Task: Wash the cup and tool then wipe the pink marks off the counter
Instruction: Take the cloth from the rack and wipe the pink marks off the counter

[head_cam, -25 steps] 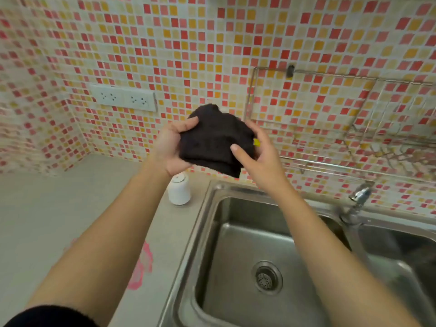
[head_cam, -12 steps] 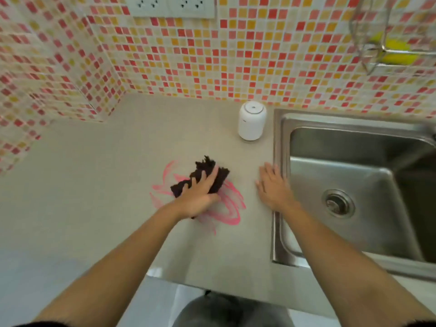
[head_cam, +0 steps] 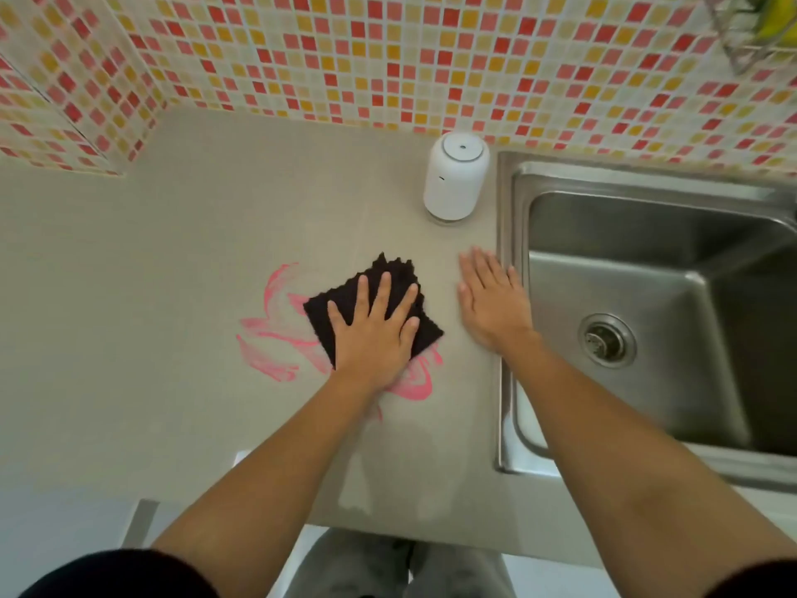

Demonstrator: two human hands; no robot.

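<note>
A black cloth (head_cam: 388, 276) lies flat on the beige counter (head_cam: 172, 261), over the right part of the pink marks (head_cam: 267, 343). My left hand (head_cam: 373, 334) presses down on the cloth with fingers spread. More pink smears (head_cam: 414, 384) show just below that hand. My right hand (head_cam: 491, 299) rests flat on the bare counter beside the sink's left rim, holding nothing. No cup or tool is in view.
A white cylindrical dispenser (head_cam: 455, 183) stands at the back by the sink corner. The steel sink (head_cam: 509, 381) with its drain (head_cam: 606, 338) fills the right side. A wire rack (head_cam: 742, 32) holding something yellow hangs top right. The counter's front edge is near my legs.
The cloth went from both hands held up at the wall to the counter. It now lies spread flat under my left hand, a little further right over the marks.
</note>
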